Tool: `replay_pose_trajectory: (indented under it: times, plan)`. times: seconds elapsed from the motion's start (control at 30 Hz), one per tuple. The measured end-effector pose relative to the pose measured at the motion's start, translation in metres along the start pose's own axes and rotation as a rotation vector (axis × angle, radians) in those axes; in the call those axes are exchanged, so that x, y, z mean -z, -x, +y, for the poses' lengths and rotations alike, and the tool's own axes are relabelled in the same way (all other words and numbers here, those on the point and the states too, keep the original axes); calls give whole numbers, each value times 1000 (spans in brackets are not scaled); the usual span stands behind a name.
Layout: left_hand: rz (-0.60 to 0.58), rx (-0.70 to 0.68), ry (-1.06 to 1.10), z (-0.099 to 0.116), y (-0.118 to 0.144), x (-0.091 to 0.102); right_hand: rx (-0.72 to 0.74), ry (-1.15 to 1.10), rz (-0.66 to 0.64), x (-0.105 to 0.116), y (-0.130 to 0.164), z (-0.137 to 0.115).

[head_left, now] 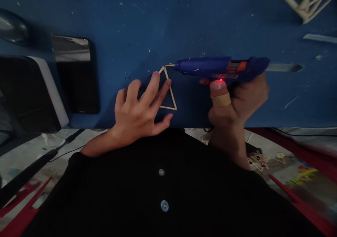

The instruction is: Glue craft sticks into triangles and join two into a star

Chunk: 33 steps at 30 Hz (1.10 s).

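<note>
Resting splayed left hand on frame; clamping gun in right hand. Treat frame as probably light, stiff, fragile; hold mid-stick.

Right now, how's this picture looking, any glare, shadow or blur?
Head view: dim overall, though the stick triangle reads fairly clearly; head view: a red light glows beneath the glue gun, and a pale reflection covers the far end of the phone; head view: shadow darkens the phone's right edge, and the outer areas look stretched and soft.
</note>
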<state>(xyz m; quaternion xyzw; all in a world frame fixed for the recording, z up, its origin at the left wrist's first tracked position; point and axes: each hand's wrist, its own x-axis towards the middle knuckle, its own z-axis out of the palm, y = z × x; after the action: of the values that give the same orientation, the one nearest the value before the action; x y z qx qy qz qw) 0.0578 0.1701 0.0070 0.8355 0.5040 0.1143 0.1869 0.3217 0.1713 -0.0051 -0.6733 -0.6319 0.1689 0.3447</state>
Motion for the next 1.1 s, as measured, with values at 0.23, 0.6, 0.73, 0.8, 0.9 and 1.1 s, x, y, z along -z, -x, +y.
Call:
replay_pose_trajectory:
  times: [0.23,0.6,0.73,0.8,0.9,1.1]
  plan:
    - [44,-32,-111,3,1,3,-25,35,-90,4,1,5]
    - [-2,-15,-30,0,0,1,16,-43,-5,4,3,3]
    - [-10,8,-38,3,0,3,72,-28,52,1,0,2]
    - [18,-24,-94,5,0,5,92,-12,51,0,-1,1]
    - [1,-44,-94,4,0,5,72,28,22,2,-3,-2]
    - [-32,33,29,0,-1,-2,17,19,-51,6,-2,-1]
